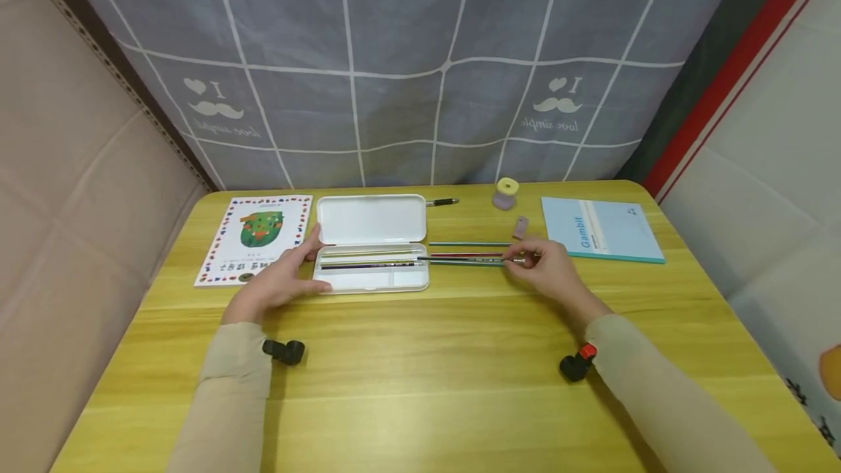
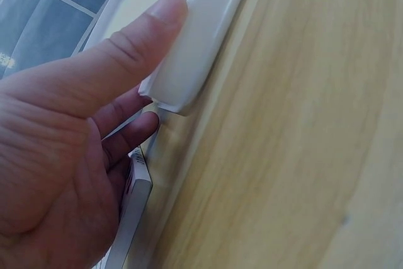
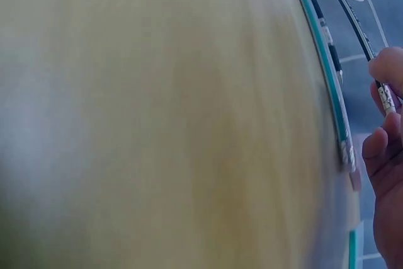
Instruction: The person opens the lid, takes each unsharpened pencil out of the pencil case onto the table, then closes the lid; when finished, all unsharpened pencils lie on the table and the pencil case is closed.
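Note:
An open white pencil case (image 1: 376, 220) lies on the table with its lid folded back. A few pencils (image 1: 368, 266) rest in its tray. My left hand (image 1: 284, 277) grips the case's left end; in the left wrist view the thumb (image 2: 141, 39) lies over the rim and the fingers bend by its corner. A dark pencil (image 3: 354, 22) is pinched between my right hand's (image 1: 544, 267) thumb and fingers, raised off the table, its far tip over the case's right edge. Below it lie several more pencils, among them a green pencil (image 3: 324, 61), to the right of the case.
A picture booklet (image 1: 220, 239) lies left of the case. A black pen (image 1: 443, 202) sits by the lid's right side. Further right are a yellow-topped, purple-grey small container (image 1: 504, 195), an eraser-like block (image 1: 520, 227) and a light-blue notebook (image 1: 620, 232). A grey grid curtain (image 1: 394, 108) hangs behind the table.

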Demonstrator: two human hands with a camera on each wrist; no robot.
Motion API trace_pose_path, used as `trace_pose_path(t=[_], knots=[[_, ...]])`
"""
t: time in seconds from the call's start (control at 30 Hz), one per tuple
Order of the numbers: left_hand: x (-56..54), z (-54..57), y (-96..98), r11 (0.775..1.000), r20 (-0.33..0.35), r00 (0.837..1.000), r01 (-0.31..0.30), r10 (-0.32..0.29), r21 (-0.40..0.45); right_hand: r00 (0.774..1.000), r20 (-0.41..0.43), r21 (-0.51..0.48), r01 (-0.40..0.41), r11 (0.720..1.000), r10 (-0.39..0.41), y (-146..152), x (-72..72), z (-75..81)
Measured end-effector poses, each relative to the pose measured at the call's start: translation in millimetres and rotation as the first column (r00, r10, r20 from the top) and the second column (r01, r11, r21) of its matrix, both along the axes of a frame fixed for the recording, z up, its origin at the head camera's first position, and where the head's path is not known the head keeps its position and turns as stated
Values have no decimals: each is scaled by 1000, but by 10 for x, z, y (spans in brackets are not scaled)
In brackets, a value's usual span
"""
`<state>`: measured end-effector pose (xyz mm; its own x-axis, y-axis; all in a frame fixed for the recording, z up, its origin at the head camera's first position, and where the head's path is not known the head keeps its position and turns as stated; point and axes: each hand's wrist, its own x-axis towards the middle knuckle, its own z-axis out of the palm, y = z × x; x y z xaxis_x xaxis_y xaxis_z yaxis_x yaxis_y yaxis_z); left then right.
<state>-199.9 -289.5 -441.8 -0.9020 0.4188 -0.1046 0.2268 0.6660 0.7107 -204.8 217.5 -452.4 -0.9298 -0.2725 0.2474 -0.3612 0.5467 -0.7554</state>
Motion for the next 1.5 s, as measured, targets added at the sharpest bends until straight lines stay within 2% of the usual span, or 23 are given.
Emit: trace_pose_path(t=[0.13,0.33,0.53,0.83,1.2,1.5], knots=[[1,-12,16,1000,5,1000,8,-8,10,1000,-6,14,24,1000,-24,99,43,-57],[4,-11,0,1000,16,1000,0,0,-6,999,8,25,34,999,-34,162,82,-57],[-1,15,-10,1000,19,1000,1,0,-3,1000,4,45,24,999,-24,174,89,-58],[-2,-3,-15,1000,27,1000,6,-6,4,1000,9,87,18,996,-19,185,82,-87],[-12,-2,-15,1000,28,1000,4,-4,4,1000,-25,122,7,993,-4,195,72,-96],[-6,-1,-22,1000,32,999,-1,1,0,1000,7,176,4,984,-5,186,63,-82]])
